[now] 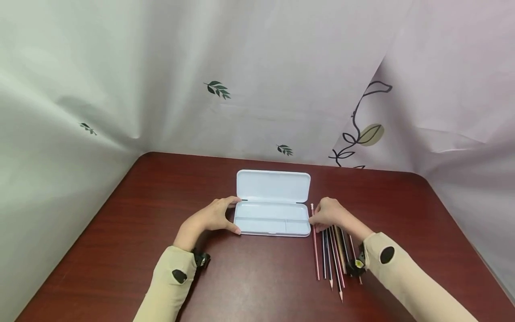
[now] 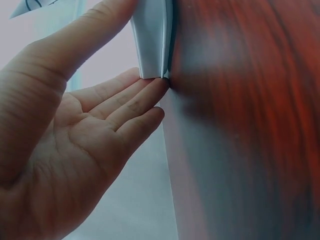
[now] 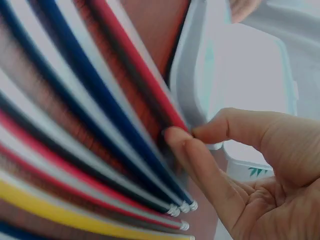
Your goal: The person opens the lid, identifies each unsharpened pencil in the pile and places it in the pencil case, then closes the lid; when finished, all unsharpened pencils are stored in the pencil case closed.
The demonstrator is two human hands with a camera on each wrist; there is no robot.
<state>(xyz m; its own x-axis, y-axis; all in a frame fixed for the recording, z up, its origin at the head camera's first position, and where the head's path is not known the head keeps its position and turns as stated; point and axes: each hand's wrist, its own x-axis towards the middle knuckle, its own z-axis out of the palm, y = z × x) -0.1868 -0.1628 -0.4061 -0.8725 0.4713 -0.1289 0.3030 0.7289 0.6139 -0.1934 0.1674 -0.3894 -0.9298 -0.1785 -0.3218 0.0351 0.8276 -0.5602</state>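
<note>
A white pencil case [image 1: 259,226] lies with its lid [image 1: 273,187] raised, showing shallow compartments with nothing in them. My left hand [image 1: 211,217] holds the case's left end, thumb at the front corner and fingers at the back. In the left wrist view, the fingertips touch the end of the case [image 2: 152,55]. At the case's right side, my right hand [image 1: 327,212] pinches a red pencil [image 1: 315,259] between thumb and index finger. In the right wrist view this red pencil [image 3: 157,85] runs beside the case wall, apart from the other pencils.
Several pencils [image 1: 335,257], dark, red and yellow, lie side by side under and before my right hand, some sharpened tips toward me. The brown table [image 1: 241,277] meets a white curtain [image 1: 257,125] with leaf prints at the back.
</note>
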